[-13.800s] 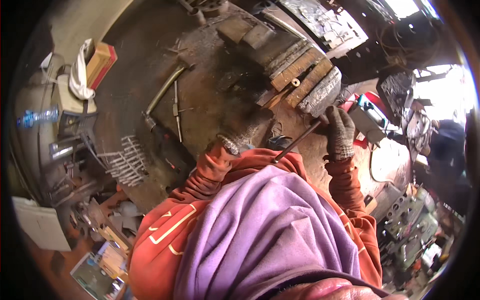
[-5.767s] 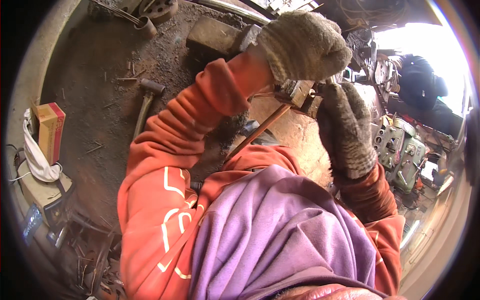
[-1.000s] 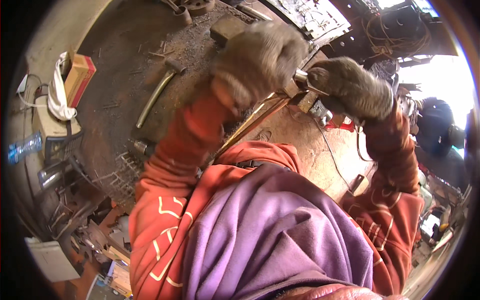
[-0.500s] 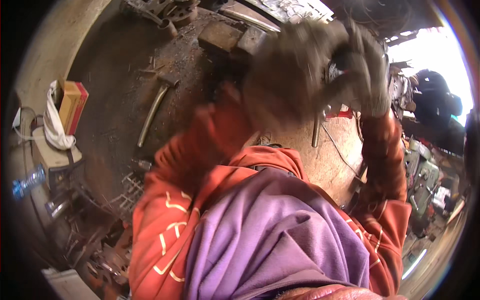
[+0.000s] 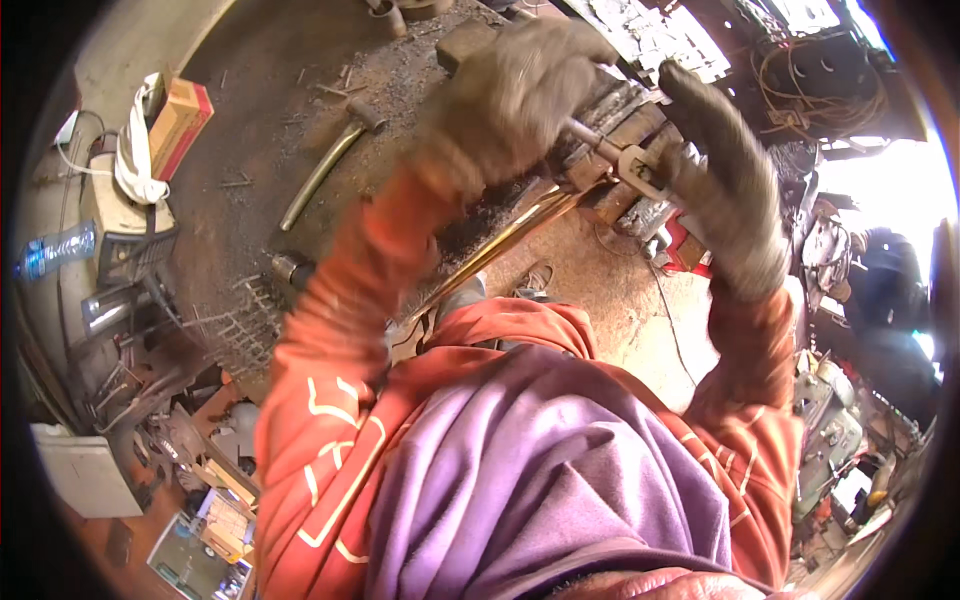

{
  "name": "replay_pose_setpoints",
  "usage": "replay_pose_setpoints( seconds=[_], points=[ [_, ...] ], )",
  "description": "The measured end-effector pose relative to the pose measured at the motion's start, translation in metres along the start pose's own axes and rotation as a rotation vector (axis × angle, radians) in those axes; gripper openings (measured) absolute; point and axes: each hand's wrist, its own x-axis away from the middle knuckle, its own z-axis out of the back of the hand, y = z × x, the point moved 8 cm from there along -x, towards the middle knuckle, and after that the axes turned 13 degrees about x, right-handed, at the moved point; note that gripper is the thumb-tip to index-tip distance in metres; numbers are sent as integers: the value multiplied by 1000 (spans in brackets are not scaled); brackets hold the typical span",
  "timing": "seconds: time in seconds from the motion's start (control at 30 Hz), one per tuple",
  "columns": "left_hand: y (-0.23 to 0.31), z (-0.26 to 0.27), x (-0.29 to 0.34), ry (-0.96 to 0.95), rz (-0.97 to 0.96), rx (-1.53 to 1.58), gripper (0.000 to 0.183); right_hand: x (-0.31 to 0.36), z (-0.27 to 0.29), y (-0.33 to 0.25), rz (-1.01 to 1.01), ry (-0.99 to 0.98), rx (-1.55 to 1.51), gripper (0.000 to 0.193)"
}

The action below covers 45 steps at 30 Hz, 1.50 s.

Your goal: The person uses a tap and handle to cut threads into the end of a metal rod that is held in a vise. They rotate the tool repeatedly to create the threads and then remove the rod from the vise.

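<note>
Both my hands wear dirty grey-brown work gloves. My left hand (image 5: 520, 100), blurred by motion, is closed round a grey metal rod with a slotted loop at its end (image 5: 597, 143). The loop points right, toward my right hand (image 5: 735, 190). That hand is open, one finger stretched far out and other fingertips close beside the loop; I cannot tell whether they touch it. The part of the rod inside my left glove is hidden. Left of my left arm, a hammer (image 5: 325, 172) with a shiny pipe-like handle lies on the dark work surface.
A long shiny bar (image 5: 505, 240) slants along the bench edge below my left hand. A metal block (image 5: 466, 42) stands behind. At the left are a cardboard box (image 5: 185, 125), a white cloth (image 5: 138, 155) and a plastic bottle (image 5: 55, 252). A cable (image 5: 672, 325) trails across the floor.
My hands have drawn apart from a blurred position close together. The looped rod now shows between them, with my left glove round it. The whole view has shifted, uncovering the bench edge and bar.
</note>
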Motion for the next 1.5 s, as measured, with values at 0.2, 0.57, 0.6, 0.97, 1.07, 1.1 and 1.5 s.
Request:
replay_pose_setpoints(
  seconds=[0.2, 0.57, 0.6, 0.97, 1.07, 1.1, 1.5],
  points=[
    [-24, -45, -44, -185, -315, 104, 16, 20, -50, -91, 101, 169, 274, 71],
    [121, -55, 13, 283, 219, -305, 36, -150, -84, 7, 553, -434, 361, 43],
    [117, -50, 16, 263, 235, -303, 32, -147, -85, 21, 539, -523, 227, 41],
    [-33, -41, -47, -183, -68, 84, 23, 28, -44, -77, 221, 356, 237, 80],
    [-37, -57, -62, -176, 7, 135, 22, 12, -60, -109, 343, 353, 190, 72],
    [-31, -55, -66, -91, 12, 154, 22, -5, -44, -96, 334, 334, 269, 66],
    [63, 8, 33, 305, 151, -236, 19, -91, -34, -10, 478, -443, 281, 52]
  ],
)
